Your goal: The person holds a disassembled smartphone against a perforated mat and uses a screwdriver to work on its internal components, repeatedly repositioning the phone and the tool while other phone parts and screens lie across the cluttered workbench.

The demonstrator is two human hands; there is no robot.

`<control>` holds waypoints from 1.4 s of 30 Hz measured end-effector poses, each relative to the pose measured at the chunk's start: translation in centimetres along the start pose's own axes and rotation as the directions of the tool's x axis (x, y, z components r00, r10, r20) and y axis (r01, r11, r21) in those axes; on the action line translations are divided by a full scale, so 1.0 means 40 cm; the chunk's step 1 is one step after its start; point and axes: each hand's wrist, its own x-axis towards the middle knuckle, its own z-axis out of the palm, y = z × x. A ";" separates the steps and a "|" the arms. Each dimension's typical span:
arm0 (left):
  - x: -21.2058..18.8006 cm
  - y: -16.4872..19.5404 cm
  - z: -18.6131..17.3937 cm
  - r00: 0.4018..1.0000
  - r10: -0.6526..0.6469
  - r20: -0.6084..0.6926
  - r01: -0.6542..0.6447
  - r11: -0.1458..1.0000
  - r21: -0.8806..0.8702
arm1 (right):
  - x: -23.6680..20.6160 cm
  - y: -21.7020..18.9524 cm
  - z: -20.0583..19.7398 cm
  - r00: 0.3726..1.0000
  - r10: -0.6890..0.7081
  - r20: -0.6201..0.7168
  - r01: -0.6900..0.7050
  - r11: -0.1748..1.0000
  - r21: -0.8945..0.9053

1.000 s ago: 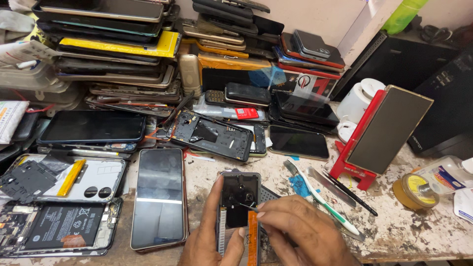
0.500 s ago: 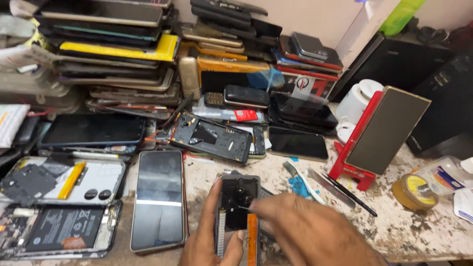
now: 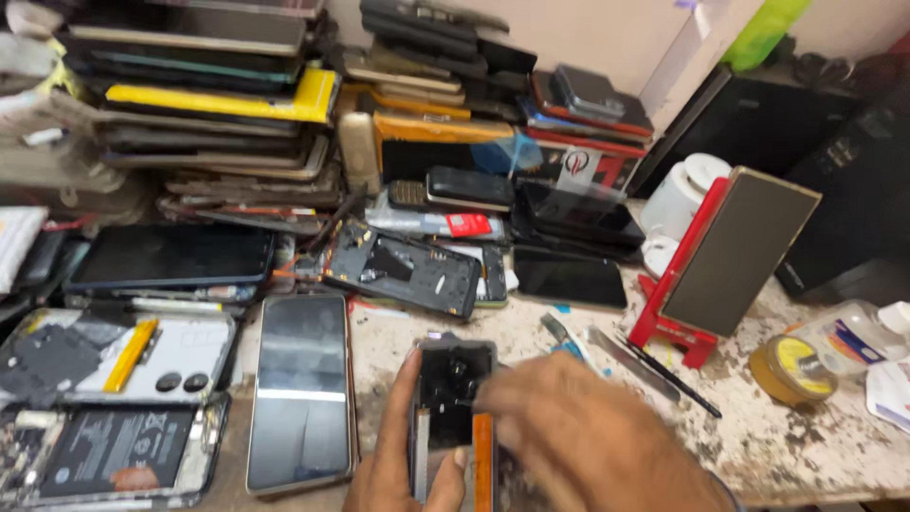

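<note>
I am working on the opened phone [image 3: 453, 408], which is lying at the near edge of the bench [image 3: 806, 446], just right of the glass-faced phone [image 3: 301, 393]. My left hand [image 3: 403, 469] is gripping its left side, thumb up along the edge. My right hand [image 3: 592, 441] is covering its right side, blurred, so I cannot tell its grip. I think the next move is needing a steady fingertip
</note>
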 end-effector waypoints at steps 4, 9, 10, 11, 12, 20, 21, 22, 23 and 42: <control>-0.009 0.010 0.000 0.999 -0.024 -0.024 0.024 1.000 0.004 | 0.001 -0.006 0.000 0.999 -0.051 0.006 0.052 0.998 -0.028; -0.003 0.022 0.005 0.996 0.081 -0.040 -0.083 0.996 -0.033 | -0.002 -0.002 0.003 0.977 -0.209 -0.039 0.210 0.978 0.003; -0.007 0.025 0.005 0.997 0.069 -0.034 -0.071 0.996 -0.059 | -0.003 -0.004 0.005 0.997 -0.069 -0.026 0.068 0.997 -0.021; -0.006 0.027 0.005 0.997 0.069 -0.023 -0.071 0.994 -0.084 | -0.003 -0.005 0.006 0.997 0.073 -0.026 -0.075 0.996 -0.053; -0.003 0.028 0.006 0.996 0.081 -0.028 -0.082 0.995 -0.049 | -0.003 -0.006 0.005 0.996 -0.067 -0.053 0.064 0.997 -0.042; -0.003 0.038 0.005 0.966 0.246 -0.078 -0.244 0.969 0.033 | 0.005 -0.009 -0.007 0.960 -0.272 -0.066 0.278 0.952 0.129; -0.007 0.037 0.006 0.976 0.200 -0.083 -0.199 0.980 0.016 | 0.008 -0.009 -0.005 0.990 -0.137 -0.026 0.140 0.984 0.113; -0.011 0.037 0.007 0.984 0.161 -0.082 -0.162 0.987 -0.002 | 0.012 -0.011 0.000 1.000 0.002 0.005 -0.002 0.996 0.086; -0.010 0.035 0.008 0.988 0.137 -0.078 -0.139 0.990 -0.019 | 0.016 -0.011 0.004 0.990 0.140 0.021 -0.141 0.989 0.045; 0.006 0.029 0.018 0.983 0.054 -0.174 -0.111 0.934 -0.340 | -0.082 0.081 0.107 0.843 0.342 -0.415 -0.186 0.909 0.372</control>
